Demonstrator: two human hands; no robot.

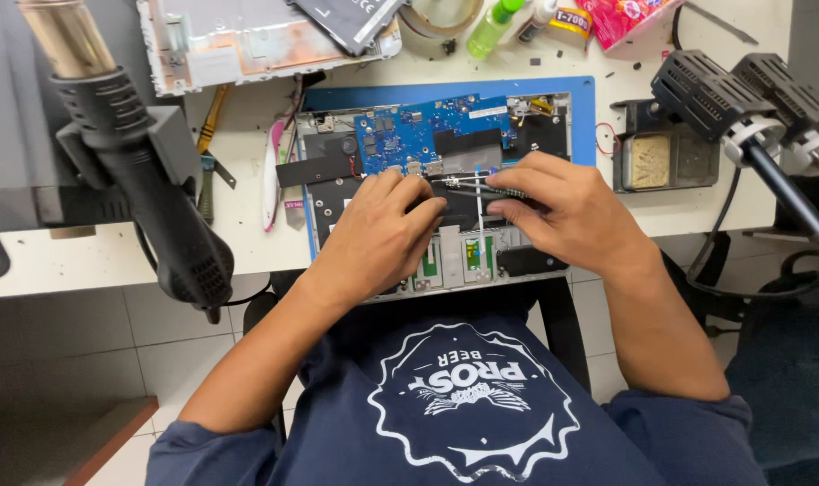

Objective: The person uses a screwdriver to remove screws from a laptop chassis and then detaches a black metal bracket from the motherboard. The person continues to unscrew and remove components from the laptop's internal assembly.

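The opened laptop (pixel 445 189) is lying at frame centre on a blue mat (pixel 582 108). The right hand (pixel 567 211) is pinching tweezers (pixel 468 183) near the blue board (pixel 427 130); the left hand (pixel 378 234), fingers curled, is pressing beside the tips. Next probably needs fine, steady tip placement.

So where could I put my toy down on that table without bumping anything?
Bare white table shows bottom left, between the black heat gun and the opened laptop. Another free strip lies below the sponge tray, at right. The top edge, with tape roll and green bottle, is crowded.
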